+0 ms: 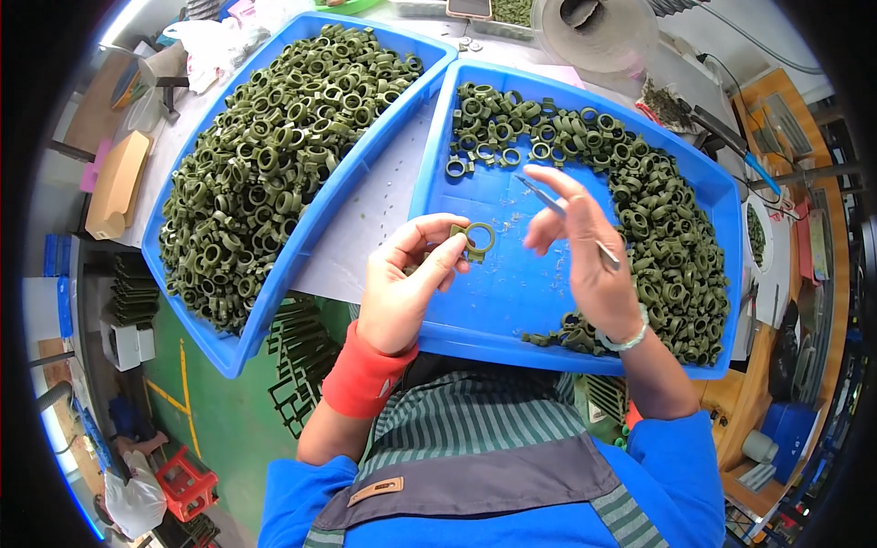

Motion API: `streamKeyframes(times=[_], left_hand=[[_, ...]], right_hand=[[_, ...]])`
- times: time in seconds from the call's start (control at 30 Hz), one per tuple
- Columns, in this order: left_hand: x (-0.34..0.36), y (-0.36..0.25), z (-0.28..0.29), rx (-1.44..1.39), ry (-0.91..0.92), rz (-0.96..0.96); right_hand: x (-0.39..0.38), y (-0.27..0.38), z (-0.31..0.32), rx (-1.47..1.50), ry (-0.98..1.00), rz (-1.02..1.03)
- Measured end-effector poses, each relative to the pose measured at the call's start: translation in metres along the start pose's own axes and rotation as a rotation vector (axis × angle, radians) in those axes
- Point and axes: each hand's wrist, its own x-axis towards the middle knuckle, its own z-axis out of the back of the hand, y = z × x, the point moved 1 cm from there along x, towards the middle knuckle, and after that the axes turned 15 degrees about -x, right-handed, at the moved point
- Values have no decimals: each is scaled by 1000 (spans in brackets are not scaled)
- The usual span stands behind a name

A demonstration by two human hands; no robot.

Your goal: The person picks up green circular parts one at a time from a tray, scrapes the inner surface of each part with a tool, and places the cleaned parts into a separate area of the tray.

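Note:
My left hand [402,288] pinches a dark green plastic ring part [491,247] between thumb and fingers, with its round opening facing up at me. Just right of it, my right hand [594,260] is raised, fingers partly stretched, gripping a slim metal hand tool [541,194]. The tool's pointed end sticks out toward the upper left, apart from the ring part; its exact kind is unclear. Both hands are over the near half of a blue tray [475,306]. Loose green ring parts [667,228] lie along that tray's far and right sides, with small bits scattered on its bottom.
A second blue tray [306,224], heaped with similar green rings [274,146], stands at the left on the pale table [365,228]. Behind the trays are a phone [469,9] and a large round translucent container [598,36]. A red stool [185,479] stands on the green floor, lower left.

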Motion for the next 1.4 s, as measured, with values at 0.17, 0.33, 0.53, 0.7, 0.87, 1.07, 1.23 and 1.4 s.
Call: streamKeyframes(times=[0.17,0.33,0.53,0.7,0.87,1.07,1.23,1.4], left_hand=[[1,2,5,-31,3,11],[-1,-1,3,-7,-26,-3],[-2,-8,3,16,49,55],[-2,-14,0,46,120,91],[-4,-10,1,20,35,32],[-5,-8,-8,36,-56,-79],[-4,-3,-8,31,-73,-125],[-3,0,-9,-21,-59,-102]], right_hand=[[7,-3,4,135,-96,114],[4,1,19,186,23,82],[3,0,18,223,9,12],[4,-5,18,162,72,96],[-1,-1,9,152,10,140],[-7,1,4,-32,-65,301],[-8,10,-5,-265,-88,542],[-12,17,-10,-290,-108,593]])
